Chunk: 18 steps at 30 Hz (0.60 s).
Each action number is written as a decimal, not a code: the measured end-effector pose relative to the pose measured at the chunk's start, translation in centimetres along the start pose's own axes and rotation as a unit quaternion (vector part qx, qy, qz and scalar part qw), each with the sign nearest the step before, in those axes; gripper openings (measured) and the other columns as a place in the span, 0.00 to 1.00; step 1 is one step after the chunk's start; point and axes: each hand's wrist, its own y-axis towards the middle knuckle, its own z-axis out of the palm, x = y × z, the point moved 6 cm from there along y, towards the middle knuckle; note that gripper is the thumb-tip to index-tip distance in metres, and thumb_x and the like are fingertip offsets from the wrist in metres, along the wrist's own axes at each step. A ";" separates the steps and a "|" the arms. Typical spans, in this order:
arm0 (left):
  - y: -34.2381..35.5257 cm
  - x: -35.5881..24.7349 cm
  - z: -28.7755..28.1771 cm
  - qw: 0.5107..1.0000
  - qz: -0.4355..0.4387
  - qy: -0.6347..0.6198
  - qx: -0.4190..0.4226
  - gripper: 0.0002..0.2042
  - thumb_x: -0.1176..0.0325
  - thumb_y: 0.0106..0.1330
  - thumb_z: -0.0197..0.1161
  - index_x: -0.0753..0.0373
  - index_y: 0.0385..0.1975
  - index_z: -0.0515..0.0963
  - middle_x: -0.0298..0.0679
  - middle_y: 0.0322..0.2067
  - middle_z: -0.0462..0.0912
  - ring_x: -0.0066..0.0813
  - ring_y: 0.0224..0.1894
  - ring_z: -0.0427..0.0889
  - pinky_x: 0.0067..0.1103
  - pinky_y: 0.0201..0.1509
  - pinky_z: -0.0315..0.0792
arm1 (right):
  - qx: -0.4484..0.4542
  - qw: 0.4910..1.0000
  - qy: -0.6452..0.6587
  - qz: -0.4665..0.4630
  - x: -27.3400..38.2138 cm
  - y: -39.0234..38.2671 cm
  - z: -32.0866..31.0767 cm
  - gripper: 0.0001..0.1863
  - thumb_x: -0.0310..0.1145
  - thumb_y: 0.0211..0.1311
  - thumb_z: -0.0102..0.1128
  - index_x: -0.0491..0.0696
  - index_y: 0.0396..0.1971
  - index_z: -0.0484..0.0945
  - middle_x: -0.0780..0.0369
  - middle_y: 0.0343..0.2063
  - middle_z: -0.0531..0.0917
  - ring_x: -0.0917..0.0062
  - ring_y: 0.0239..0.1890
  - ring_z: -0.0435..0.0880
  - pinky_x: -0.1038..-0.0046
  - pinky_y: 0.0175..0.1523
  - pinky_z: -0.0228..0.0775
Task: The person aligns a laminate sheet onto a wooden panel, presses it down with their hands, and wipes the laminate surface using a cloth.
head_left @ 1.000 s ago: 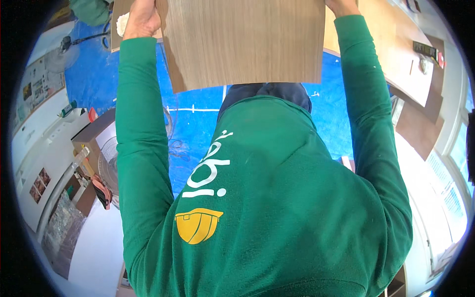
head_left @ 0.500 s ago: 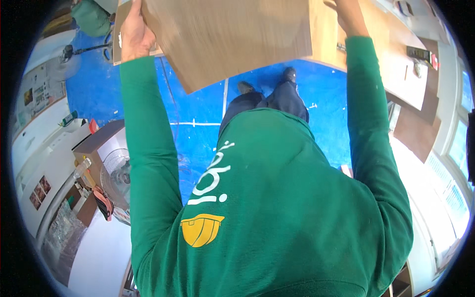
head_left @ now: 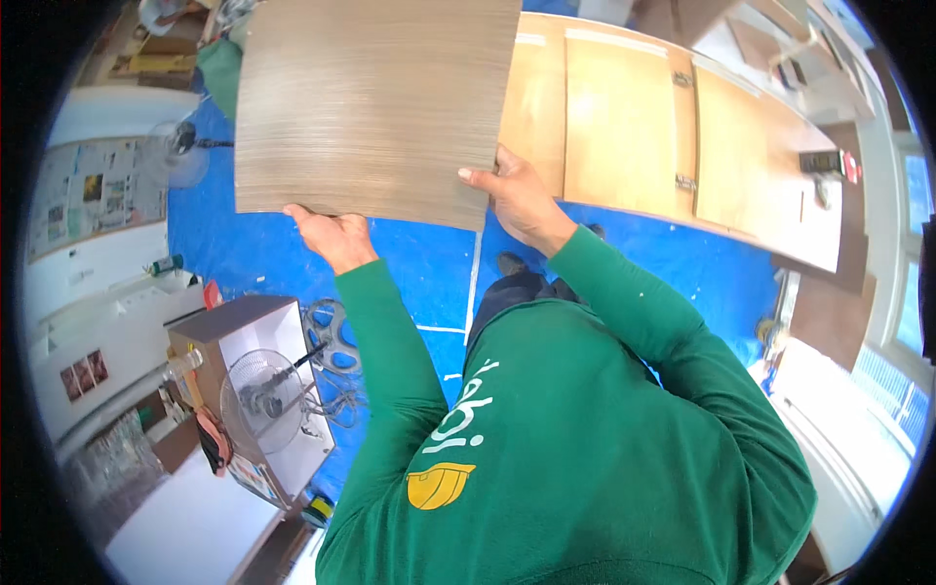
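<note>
Blue floor, two hands on one brown panel

Floor: blue covering, crossed by thin white lines. On the left of my remote feed I see a white wall carrying a board of papers. Nearer, a brown cabinet with white inner faces; a round-caged fan overlaps it. Flat white surface, lower left. Right: windows; I note strong daylight, whitening the pale surface nearby.
</note>
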 end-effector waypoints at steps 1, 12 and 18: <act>0.0 -0.4 -1.8 1.000 0.000 -0.014 -0.019 0.33 0.42 0.89 0.40 0.63 0.78 0.67 0.46 0.75 0.73 0.50 0.75 0.74 0.49 0.78 0.73 | 0.004 1.000 0.005 0.010 -0.3 0.7 0.9 0.35 0.27 0.72 0.71 0.38 0.76 0.68 0.54 0.68 0.81 0.68 0.67 0.80 0.64 0.73 0.70; -9.3 -8.9 -11.0 0.855 -0.241 0.444 0.119 0.28 0.49 0.83 0.61 0.72 0.63 0.80 0.54 0.50 0.91 0.44 0.49 0.93 0.38 0.55 0.87 | 0.148 0.976 -0.136 0.082 2.7 3.4 2.9 0.30 0.22 0.73 0.66 0.37 0.73 0.74 0.54 0.66 0.85 0.71 0.65 0.84 0.68 0.72 0.75; -2.8 -16.7 0.3 0.766 0.241 0.557 0.212 0.31 0.60 0.74 0.74 0.74 0.71 0.76 0.52 0.61 0.87 0.38 0.64 0.85 0.31 0.70 0.76 | 0.240 0.905 -0.323 0.138 4.5 3.5 3.5 0.26 0.25 0.70 0.68 0.36 0.67 0.81 0.58 0.60 0.89 0.75 0.61 0.87 0.70 0.71 0.75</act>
